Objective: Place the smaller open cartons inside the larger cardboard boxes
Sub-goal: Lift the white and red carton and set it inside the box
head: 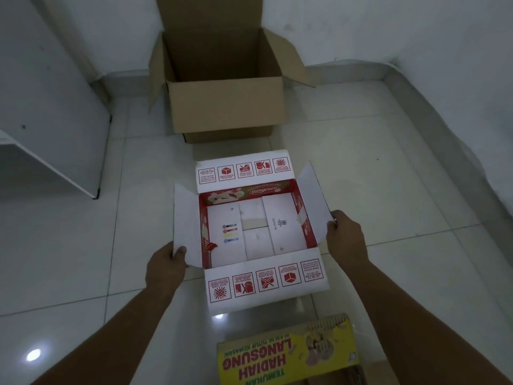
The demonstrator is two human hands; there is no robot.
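Here a red and white carton (pixel 254 229) sits open between both hands, over the pale tiled floor (pixel 388 190); whether it touches the tiles cannot be told. Its four flaps are folded outward: the far and near flaps carry rows of red handling symbols, the two side flaps are plain white. The left hand (pixel 166 263) pinches the lower corner of the left side flap, thumb on top of the card and fingers closed beneath it. The right hand (pixel 345 236) grips the outer edge of the right side flap in the same manner, fingers curled around the card. Inside, the carton holds nothing loose; only its own bottom flaps show, white, with a strip of colour marks on the left one and a printed number on the right one, and a paler gap between them. The inner walls are red, the far one printed with the word "mingcoco".

Beyond it, well apart, a large brown cardboard box (pixel 226 107) stands upright on the floor against the white wall (pixel 361 29), all top flaps raised or splayed. Its interior is plain brown, and no contents show in the visible part.

Near the bottom edge lies a yellow carton (pixel 288 354) with red lettering; its contents cannot be made out.
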